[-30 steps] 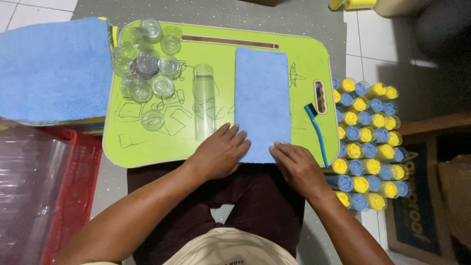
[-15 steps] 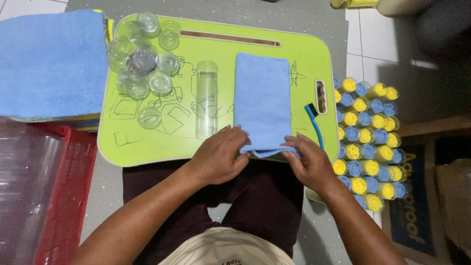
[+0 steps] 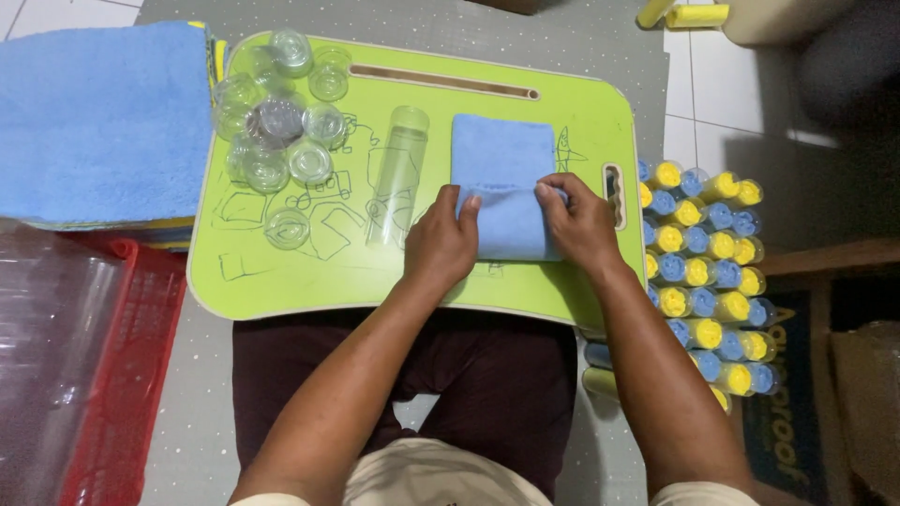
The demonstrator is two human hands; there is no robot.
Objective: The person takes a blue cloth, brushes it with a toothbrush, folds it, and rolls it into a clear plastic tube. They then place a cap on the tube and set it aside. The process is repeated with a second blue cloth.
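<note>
Blue cloth (image 3: pixel 502 192) lying folded on the green lap desk (image 3: pixel 281 281), right of a clear tube (image 3: pixel 398 173) on its side. Left hand (image 3: pixel 441 239) and right hand (image 3: pixel 581 220) each in a closed grip on the folded edge. Clear caps (image 3: pixel 277 141) clustered at far left.

Green lap tray (image 3: pixel 281 281) – blue cloth (image 3: pixel 502 155), clear tube (image 3: pixel 398 173), clear lids (image 3: pixel 272 122) lying on it
</note>
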